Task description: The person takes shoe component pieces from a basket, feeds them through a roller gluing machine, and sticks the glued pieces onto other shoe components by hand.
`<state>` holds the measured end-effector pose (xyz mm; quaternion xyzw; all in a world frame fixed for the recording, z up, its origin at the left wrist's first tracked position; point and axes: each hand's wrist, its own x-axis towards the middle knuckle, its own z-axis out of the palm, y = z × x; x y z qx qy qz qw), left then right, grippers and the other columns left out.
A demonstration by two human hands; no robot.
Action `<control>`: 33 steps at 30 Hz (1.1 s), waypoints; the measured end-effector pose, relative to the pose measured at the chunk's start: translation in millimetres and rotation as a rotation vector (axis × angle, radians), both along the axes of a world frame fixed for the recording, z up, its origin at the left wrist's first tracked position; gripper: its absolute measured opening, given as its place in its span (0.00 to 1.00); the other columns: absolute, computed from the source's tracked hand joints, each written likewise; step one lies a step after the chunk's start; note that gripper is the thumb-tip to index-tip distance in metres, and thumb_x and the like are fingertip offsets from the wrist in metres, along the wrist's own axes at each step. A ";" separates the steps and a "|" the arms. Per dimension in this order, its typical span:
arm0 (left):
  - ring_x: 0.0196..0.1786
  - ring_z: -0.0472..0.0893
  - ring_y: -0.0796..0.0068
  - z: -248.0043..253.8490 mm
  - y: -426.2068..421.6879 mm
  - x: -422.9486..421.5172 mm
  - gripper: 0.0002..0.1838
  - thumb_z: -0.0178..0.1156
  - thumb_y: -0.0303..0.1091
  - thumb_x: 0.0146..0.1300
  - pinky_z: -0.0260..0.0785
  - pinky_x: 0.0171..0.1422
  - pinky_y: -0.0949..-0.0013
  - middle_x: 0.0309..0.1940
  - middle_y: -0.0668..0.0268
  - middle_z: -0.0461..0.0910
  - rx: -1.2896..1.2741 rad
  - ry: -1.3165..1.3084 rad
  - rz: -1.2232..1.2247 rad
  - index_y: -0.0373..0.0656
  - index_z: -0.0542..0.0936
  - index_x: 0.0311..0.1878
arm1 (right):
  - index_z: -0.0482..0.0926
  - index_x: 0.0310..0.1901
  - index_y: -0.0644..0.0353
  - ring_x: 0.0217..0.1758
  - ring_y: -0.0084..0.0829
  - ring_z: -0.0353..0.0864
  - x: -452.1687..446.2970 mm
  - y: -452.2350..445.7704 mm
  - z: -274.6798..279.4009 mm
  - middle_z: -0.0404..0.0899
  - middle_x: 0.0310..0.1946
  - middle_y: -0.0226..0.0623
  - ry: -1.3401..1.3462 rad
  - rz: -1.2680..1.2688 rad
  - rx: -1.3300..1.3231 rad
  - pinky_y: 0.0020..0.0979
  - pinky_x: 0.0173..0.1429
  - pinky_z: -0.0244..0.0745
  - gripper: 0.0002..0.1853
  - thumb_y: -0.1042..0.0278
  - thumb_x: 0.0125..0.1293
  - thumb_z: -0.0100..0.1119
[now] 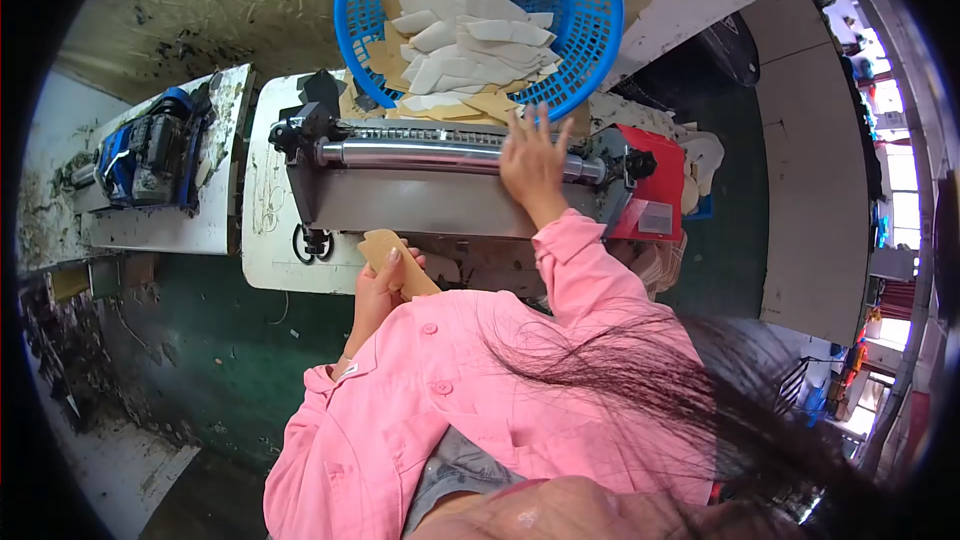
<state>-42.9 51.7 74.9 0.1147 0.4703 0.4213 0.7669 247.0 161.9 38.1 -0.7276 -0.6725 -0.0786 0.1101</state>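
My left hand (378, 285) grips a flat tan cut piece (398, 262) in front of the machine, thumb on top; whether it is a single layer or a stack I cannot tell. My right hand (533, 162) reaches over the metal roller (420, 154) of the roller machine (400, 202), fingers spread and nothing visible in them. Its fingertips lie near the tan pieces behind the roller, at the front of the blue plastic basket (342, 15). Inside that basket is a heap of white and tan cut pieces (465, 45).
A red box-like part (652, 185) is at the machine's right end, with more cut pieces (655, 265) below it. To the left, a blue motor (150, 155) sits on a dirty white board (215, 140). Long hair (640, 370) hangs across the lower right.
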 end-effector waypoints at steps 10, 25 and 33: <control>0.47 0.84 0.71 -7.9 7.2 34.1 0.15 0.64 0.32 0.69 0.78 0.50 0.68 0.45 0.61 0.84 0.179 0.064 -0.079 0.35 0.78 0.54 | 0.82 0.48 0.61 0.46 0.47 0.85 -37.9 -133.7 76.1 0.84 0.44 0.51 0.981 0.167 -0.329 0.37 0.49 0.78 0.16 0.56 0.67 0.64; 0.47 0.82 0.72 0.5 14.9 64.1 0.19 0.68 0.33 0.65 0.76 0.53 0.67 0.45 0.63 0.83 0.097 0.007 -0.142 0.37 0.77 0.55 | 0.84 0.41 0.65 0.30 0.30 0.82 -48.3 -143.7 24.3 0.83 0.28 0.45 1.223 0.045 -0.432 0.33 0.38 0.75 0.15 0.59 0.71 0.60; 0.44 0.84 0.70 -21.5 22.9 52.8 0.18 0.69 0.33 0.64 0.77 0.52 0.67 0.44 0.62 0.84 0.180 0.222 -0.125 0.34 0.79 0.54 | 0.84 0.39 0.62 0.34 0.42 0.86 -68.7 -137.8 44.5 0.84 0.31 0.47 1.179 0.076 -0.387 0.37 0.40 0.76 0.15 0.56 0.67 0.63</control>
